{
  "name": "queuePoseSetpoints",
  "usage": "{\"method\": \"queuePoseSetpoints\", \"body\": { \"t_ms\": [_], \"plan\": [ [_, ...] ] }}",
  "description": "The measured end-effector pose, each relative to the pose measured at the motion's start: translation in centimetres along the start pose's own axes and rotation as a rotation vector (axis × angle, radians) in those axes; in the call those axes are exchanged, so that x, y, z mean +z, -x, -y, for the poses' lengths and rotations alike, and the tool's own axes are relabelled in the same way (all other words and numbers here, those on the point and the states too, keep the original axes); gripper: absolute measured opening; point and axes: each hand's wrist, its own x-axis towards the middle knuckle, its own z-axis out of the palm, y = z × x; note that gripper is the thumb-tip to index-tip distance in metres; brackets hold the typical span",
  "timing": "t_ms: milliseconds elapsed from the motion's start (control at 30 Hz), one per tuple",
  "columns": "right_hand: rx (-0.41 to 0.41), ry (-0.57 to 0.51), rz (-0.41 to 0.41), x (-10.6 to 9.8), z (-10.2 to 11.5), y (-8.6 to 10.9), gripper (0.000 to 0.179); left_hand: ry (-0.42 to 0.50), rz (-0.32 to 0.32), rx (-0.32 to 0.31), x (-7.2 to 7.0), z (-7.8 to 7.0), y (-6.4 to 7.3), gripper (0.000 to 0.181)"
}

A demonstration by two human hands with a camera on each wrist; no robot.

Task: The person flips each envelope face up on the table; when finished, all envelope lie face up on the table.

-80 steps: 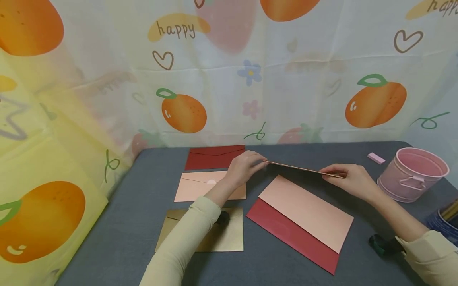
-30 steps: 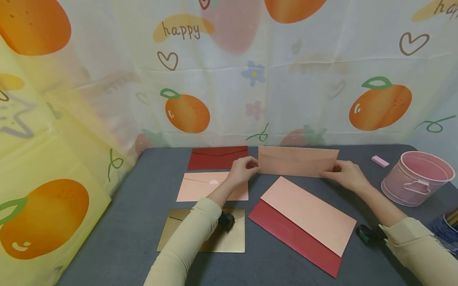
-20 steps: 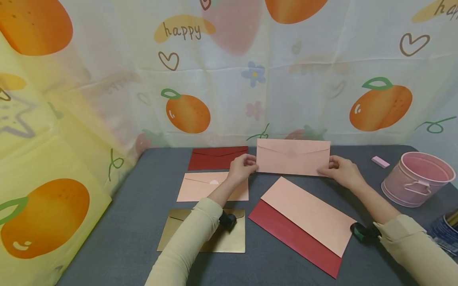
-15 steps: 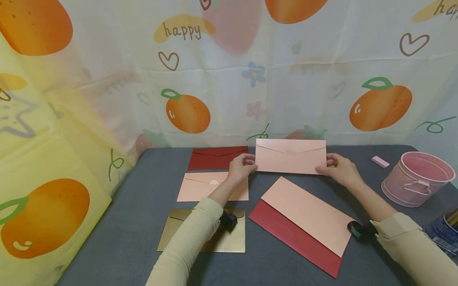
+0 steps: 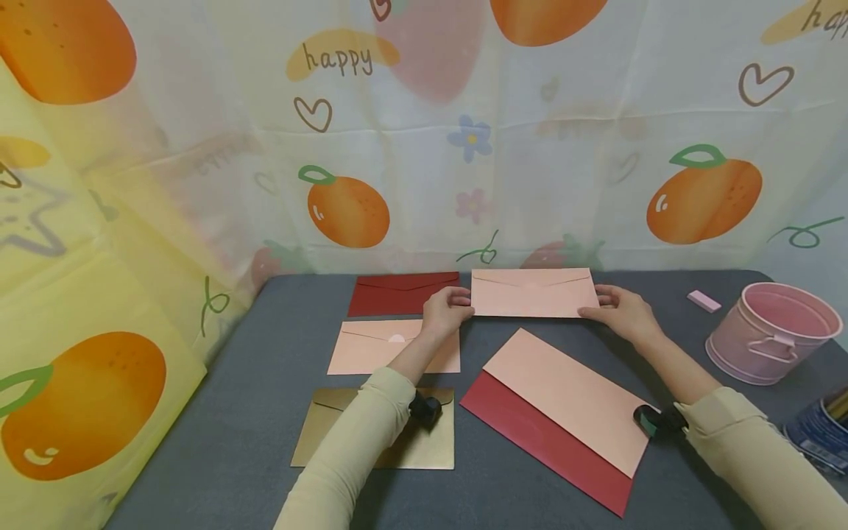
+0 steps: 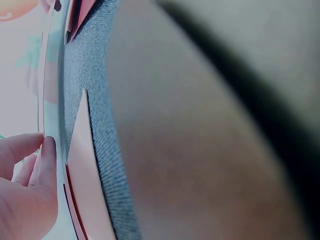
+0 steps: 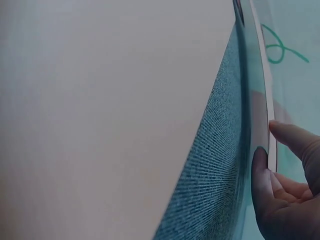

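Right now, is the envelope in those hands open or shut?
Shut: the held envelope has its flap folded down; sealing can't be seen.

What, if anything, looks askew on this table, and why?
The pink piece overlapping the red piece, front right of centre: both lie slanted, whereas the held envelope and gold envelope look roughly straight. I see nothing spilled or damaged.

Cream sleeves [image 5: 351, 456] end in cuffs [image 5: 714, 411] beside black wrist cameras [image 5: 427, 410].

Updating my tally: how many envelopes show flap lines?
4: left column, back to front, red envelope, stickered pink envelope, gold envelope; plain pink envelope between left hand and right hand. The pink piece and red piece at right may hide flaps.
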Motion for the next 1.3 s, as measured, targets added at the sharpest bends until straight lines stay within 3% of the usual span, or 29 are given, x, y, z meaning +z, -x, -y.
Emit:
{"method": "queuePoseSetpoints", "body": {
  "t_ms": [333,533,967,1300],
  "plan": [
    [0.0,-0.124,0.128,0.2,-0.3,-0.5,0.087,-0.012,0.001,0.015,-0.1,0.1,0.0,0.03],
    [0.01,-0.131,0.155,0.2,-0.1,-0.7,0.089,-0.018,0.014,0.015,-0.1,0.3,0.0,0.029],
    [0.034,-0.048,0.11,0.7,0.3,-1.3,0.08,-0.044,0.042,0.031,0.1,0.0,0.1,0.032],
    [0.013,0.055,0.078,0.9,0.3,-1.6,0.078,-0.138,0.094,0.058,0.2,-0.2,0.4,0.033]
  ]
}}
